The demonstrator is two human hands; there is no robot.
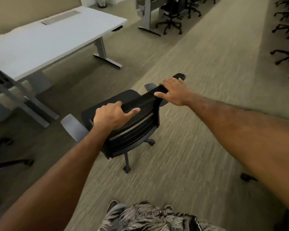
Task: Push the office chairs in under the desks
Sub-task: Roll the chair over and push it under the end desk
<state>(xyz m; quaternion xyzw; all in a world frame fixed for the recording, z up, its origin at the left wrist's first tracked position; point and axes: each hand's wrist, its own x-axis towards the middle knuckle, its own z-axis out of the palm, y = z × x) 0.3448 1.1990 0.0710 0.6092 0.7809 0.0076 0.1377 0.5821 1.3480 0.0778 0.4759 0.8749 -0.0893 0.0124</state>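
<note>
A black mesh-backed office chair (132, 130) with grey armrests stands on the carpet in the middle of the aisle, its back towards me. My left hand (112, 115) grips the left part of the backrest's top edge, thumb on my side. My right hand (173, 92) holds the right end of that same edge. A white desk (45, 42) with grey legs stands to the upper left, a stretch of carpet away from the chair's seat.
Another desk leg (22, 100) crosses the left side. A second chair's base (7, 159) shows at the left edge. More black chairs (172, 15) stand under a far desk, and several chair bases (285, 47) line the right edge. Carpeted aisle runs ahead.
</note>
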